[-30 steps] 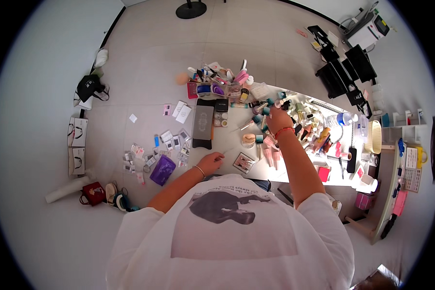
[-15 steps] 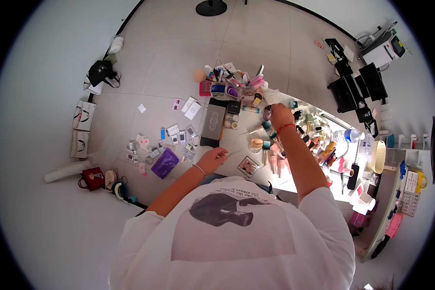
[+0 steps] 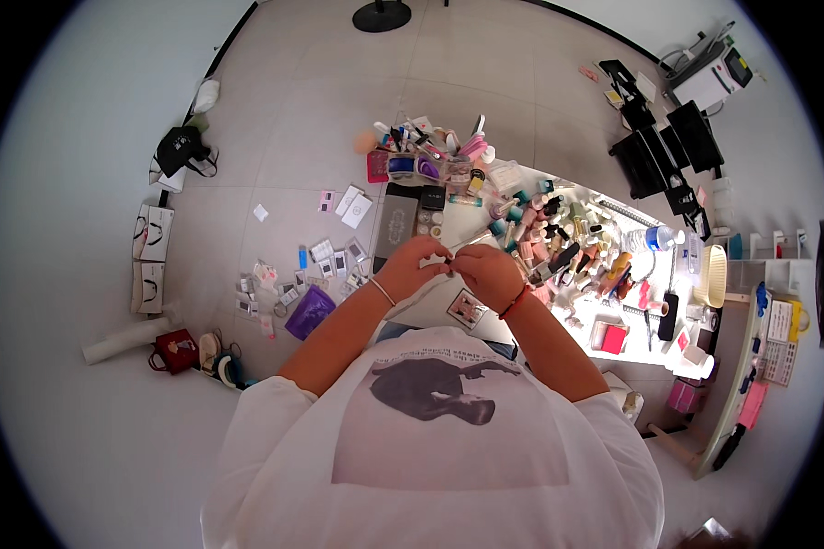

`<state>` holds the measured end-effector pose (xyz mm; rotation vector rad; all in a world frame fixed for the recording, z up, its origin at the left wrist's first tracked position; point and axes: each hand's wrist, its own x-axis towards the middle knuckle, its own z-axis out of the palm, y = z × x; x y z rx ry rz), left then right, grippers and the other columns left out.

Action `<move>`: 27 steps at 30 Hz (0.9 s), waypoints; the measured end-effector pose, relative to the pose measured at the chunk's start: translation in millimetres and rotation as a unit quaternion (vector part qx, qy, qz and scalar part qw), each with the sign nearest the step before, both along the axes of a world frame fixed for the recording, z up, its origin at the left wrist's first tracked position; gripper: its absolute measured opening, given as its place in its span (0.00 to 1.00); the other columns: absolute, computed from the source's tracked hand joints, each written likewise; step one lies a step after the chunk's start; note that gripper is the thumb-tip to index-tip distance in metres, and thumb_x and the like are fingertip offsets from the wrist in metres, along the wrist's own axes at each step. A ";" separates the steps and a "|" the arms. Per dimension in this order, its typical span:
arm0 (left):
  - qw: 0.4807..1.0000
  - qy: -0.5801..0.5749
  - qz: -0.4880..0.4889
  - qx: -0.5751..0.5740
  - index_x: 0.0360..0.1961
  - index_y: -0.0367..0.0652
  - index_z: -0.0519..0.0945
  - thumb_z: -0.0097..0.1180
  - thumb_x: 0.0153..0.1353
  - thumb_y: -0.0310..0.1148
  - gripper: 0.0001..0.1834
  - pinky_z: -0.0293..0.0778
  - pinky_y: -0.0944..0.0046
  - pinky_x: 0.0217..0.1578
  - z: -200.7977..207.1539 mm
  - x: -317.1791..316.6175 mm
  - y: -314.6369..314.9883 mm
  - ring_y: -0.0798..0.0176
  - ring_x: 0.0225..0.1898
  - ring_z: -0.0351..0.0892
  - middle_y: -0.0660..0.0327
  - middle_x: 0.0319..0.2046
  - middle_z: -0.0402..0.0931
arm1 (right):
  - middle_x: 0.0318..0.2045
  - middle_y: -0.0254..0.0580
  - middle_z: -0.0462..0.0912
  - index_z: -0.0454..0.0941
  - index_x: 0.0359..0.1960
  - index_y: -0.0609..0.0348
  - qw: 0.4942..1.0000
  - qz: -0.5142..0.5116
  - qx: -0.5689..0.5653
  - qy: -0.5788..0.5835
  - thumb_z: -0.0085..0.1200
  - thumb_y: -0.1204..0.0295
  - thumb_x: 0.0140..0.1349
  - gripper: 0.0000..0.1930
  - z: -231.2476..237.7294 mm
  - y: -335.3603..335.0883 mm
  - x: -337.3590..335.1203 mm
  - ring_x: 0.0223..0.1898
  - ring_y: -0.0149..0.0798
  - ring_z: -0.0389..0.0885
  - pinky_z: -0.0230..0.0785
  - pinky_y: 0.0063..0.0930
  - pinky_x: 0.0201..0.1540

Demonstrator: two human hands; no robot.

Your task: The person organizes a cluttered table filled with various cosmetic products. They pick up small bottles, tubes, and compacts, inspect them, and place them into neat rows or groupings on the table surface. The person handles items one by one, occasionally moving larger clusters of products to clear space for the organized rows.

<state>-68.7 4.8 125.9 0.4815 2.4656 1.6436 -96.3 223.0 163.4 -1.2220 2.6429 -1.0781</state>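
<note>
My left hand (image 3: 414, 268) and my right hand (image 3: 489, 274) meet above the near part of the white table, fingertips pinched close together. Something small and dark sits between them, too small to make out. Just below my right hand lies a square palette (image 3: 467, 309) with a picture on it. A long grey box (image 3: 395, 224) reaches away from my left hand, with small round clear jars (image 3: 429, 220) beside it. To the right of my right hand, many bottles and tubes of cosmetics (image 3: 558, 245) lie crowded together.
Clear organisers (image 3: 428, 170) full of brushes and tools stand at the table's far end. A purple pouch (image 3: 310, 312) and small packets (image 3: 341, 263) lie to the left. On the right are a water bottle (image 3: 652, 240), a black case (image 3: 669, 317) and a cream basket (image 3: 710, 276).
My right hand has come back from the far cosmetics toward me and left. My left hand has moved up and right, from resting apart to meeting it at the fingertips.
</note>
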 end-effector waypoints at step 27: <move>0.961 0.123 0.113 -0.219 0.35 0.43 0.81 0.59 0.57 0.30 0.05 0.75 0.50 0.35 -8.8 -118.9 -19.4 0.46 0.34 0.79 0.53 0.30 0.80 | 0.34 0.46 0.83 0.82 0.40 0.62 0.947 -0.254 -0.025 -0.197 0.60 0.74 0.59 0.08 -58.2 92.3 36.6 0.35 0.43 0.84 0.76 0.34 0.39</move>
